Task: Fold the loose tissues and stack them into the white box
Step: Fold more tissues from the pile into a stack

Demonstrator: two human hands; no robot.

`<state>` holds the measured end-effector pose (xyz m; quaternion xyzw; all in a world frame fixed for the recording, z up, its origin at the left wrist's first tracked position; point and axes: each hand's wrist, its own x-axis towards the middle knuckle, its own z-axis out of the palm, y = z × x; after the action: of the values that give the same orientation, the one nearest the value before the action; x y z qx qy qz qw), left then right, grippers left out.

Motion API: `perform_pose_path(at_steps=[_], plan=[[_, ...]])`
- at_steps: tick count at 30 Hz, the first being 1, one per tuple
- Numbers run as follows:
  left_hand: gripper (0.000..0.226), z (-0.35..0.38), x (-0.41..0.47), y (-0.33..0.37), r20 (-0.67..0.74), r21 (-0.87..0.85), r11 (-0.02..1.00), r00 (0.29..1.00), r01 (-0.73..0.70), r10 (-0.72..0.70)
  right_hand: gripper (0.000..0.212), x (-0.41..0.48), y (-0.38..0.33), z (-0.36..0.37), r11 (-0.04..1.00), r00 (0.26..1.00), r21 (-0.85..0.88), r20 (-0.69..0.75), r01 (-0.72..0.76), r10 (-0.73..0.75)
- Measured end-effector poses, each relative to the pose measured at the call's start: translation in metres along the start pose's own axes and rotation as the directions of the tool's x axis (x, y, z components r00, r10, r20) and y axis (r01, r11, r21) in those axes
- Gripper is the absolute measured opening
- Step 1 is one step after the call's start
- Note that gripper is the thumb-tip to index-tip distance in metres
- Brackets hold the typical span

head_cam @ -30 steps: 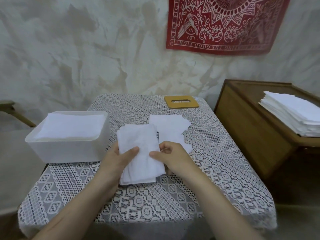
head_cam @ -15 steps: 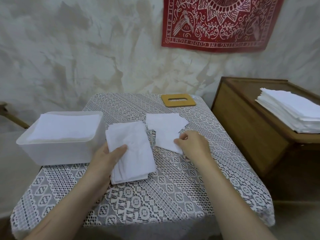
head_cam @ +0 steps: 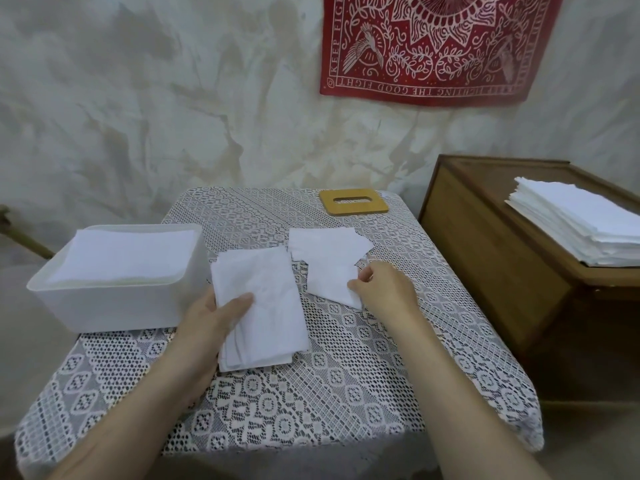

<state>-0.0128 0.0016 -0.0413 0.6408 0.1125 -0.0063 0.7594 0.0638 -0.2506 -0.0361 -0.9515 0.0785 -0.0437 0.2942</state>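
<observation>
A white box (head_cam: pixel 114 308) stands at the table's left edge, filled with flat white tissues. Beside it on the right lies a folded stack of tissues (head_cam: pixel 266 299); my left hand (head_cam: pixel 207 327) grips its left side, thumb on top and fingers hidden underneath. Further right lie a few loose tissues (head_cam: pixel 329 261) overlapping on the lace cloth. My right hand (head_cam: pixel 384 289) pinches the near right corner of the front loose tissue, fingers curled.
A wooden lid with a slot (head_cam: pixel 353 201) lies at the table's back edge. On the right stands a brown wooden cabinet (head_cam: pixel 485 258) carrying a tall pile of white tissues (head_cam: pixel 581 223). The lace-covered table (head_cam: pixel 346 393) is small, with edges close on all sides.
My right hand left the folded stack and moved right onto the loose tissues, taking a corner. The folded stack shifted slightly left, nearer the box, still in my left hand.
</observation>
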Motion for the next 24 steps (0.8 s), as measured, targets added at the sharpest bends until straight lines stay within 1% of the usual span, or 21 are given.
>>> perform_pose_path(at_steps=[2, 5, 7, 10, 12, 14, 16, 18, 21, 24], plan=[[0.028, 0.000, 0.000, 0.001, -0.004, -0.002, 1.000, 1.000, 0.001, -0.001, 0.008, 0.000, -0.002, 0.005, 1.000, 1.000, 0.019, -0.014, 0.011, -0.011], [0.027, -0.003, -0.001, 0.002, -0.005, -0.002, 1.000, 1.000, 0.009, -0.009, 0.010, 0.001, -0.004, 0.006, 0.998, 1.000, 0.060, -0.022, 0.018, -0.017], [0.024, -0.004, -0.002, 0.002, -0.006, -0.002, 1.000, 1.000, 0.008, -0.008, 0.008, 0.000, -0.003, 0.003, 0.981, 1.000, 0.194, -0.004, 0.018, -0.018], [0.021, -0.004, -0.002, 0.003, -0.007, 0.001, 1.000, 1.000, 0.001, -0.001, 0.006, -0.004, -0.003, -0.002, 0.885, 1.000, 0.465, 0.002, 0.020, -0.023], [0.022, -0.004, -0.001, 0.003, -0.009, 0.004, 1.000, 1.000, 0.000, 0.000, 0.005, -0.007, -0.003, -0.005, 0.813, 1.000, 0.582, 0.006, 0.013, -0.021], [0.022, -0.004, -0.001, 0.003, -0.005, 0.002, 1.000, 1.000, 0.001, -0.001, 0.013, -0.009, -0.004, -0.008, 0.767, 0.998, 0.641, 0.059, -0.020, -0.023], [0.024, -0.004, -0.002, 0.002, 0.002, -0.002, 1.000, 1.000, 0.002, -0.002, 0.023, -0.011, -0.003, -0.009, 0.779, 0.990, 0.624, 0.138, -0.064, -0.029], [0.027, -0.004, -0.002, 0.002, 0.003, -0.006, 1.000, 1.000, 0.005, -0.005, 0.025, -0.012, 0.000, -0.006, 0.827, 0.984, 0.558, 0.174, -0.066, -0.038], [0.029, -0.005, -0.001, 0.001, -0.003, -0.012, 1.000, 1.000, 0.013, -0.013, 0.020, -0.014, 0.006, -0.003, 0.907, 0.983, 0.420, 0.163, 0.003, -0.079], [0.029, -0.005, -0.001, 0.002, 0.001, -0.013, 1.000, 1.000, 0.016, -0.016, 0.019, -0.021, 0.007, -0.003, 0.948, 0.987, 0.308, 0.111, 0.075, -0.114]])
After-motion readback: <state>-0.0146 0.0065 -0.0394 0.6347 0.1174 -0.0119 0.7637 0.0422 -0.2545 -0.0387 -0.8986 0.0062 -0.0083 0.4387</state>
